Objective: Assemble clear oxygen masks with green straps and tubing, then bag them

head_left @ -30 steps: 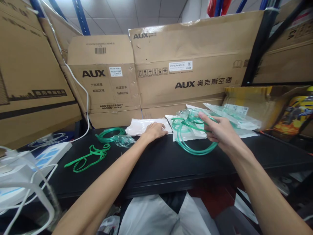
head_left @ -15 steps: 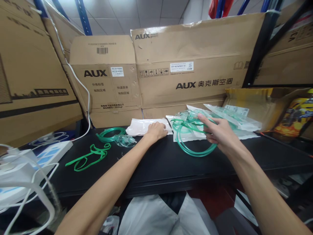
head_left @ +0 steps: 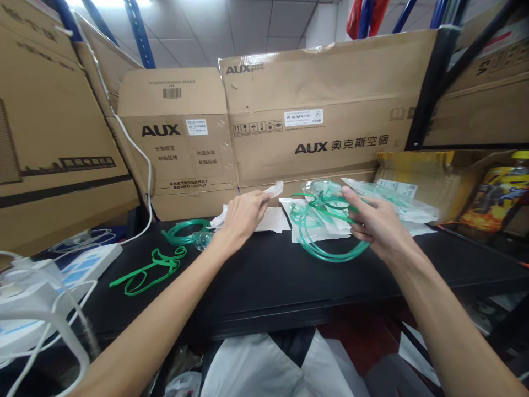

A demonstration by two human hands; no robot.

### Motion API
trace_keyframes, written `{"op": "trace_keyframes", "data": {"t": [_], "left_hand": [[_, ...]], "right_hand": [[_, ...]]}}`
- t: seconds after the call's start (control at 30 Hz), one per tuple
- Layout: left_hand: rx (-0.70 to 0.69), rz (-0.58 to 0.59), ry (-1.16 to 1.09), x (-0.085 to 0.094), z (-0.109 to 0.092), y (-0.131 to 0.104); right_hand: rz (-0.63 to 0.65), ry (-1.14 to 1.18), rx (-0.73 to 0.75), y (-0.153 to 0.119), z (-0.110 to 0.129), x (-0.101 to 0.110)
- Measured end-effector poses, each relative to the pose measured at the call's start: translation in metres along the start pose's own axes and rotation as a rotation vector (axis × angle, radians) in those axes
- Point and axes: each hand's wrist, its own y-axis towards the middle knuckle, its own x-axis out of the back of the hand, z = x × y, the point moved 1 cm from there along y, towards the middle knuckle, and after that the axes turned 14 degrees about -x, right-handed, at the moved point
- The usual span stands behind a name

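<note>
My left hand (head_left: 244,214) pinches the lifted edge of a white pouch (head_left: 278,219), which lies at the back of the black table. In my right hand (head_left: 374,220) is a clear oxygen mask with coiled green tubing (head_left: 330,255) and a green strap, held just above the table. Behind it lie several packaged masks (head_left: 390,197) in clear-and-white pouches. Left of my left hand rest a second coil of green tubing (head_left: 182,232) and a clear mask (head_left: 203,239), partly hidden by my forearm. A loose green strap (head_left: 152,271) lies nearer the front.
White power strips (head_left: 61,286) with cables stand at the left. Cardboard boxes (head_left: 264,160) wall off the back. An open carton (head_left: 438,171) and a yellow-labelled bottle (head_left: 498,190) stand at the right. The black table's front edge (head_left: 264,320) runs before me.
My left hand has risen slightly and moved left, lifting an edge of the white pouch. My right hand keeps hold of the mask and tubing, shifted slightly right.
</note>
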Motion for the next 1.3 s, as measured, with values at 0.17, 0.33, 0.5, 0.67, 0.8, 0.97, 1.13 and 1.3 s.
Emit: {"op": "trace_keyframes", "data": {"t": [0.17,0.33,0.5,0.67,0.8,0.97,1.13,1.3], "left_hand": [[-0.321,-0.018,-0.386,0.014,-0.025,-0.074],[-0.225,0.201,-0.507,0.018,-0.034,-0.128],[-0.117,0.286,-0.473,0.029,-0.044,-0.126],[-0.108,0.314,-0.403,0.027,-0.052,-0.11],[-0.103,0.355,-0.431,0.026,-0.046,-0.106],[-0.103,0.381,-0.437,0.03,-0.041,-0.105],[-0.126,0.39,-0.431,0.031,-0.04,-0.103],[-0.119,0.425,-0.489,0.033,-0.034,-0.102]], "right_hand": [[0.0,0.06,0.018,-0.006,0.009,0.008],[0.022,0.063,0.023,-0.011,0.015,0.013],[0.055,0.04,0.008,-0.017,0.02,0.012],[0.081,0.032,0.012,-0.03,0.03,0.012],[0.123,0.054,-0.033,-0.04,0.038,0.011],[0.184,0.086,-0.082,-0.045,0.039,0.005],[0.219,0.109,-0.125,-0.048,0.038,-0.001],[0.246,0.129,-0.115,-0.053,0.042,0.0]]}}
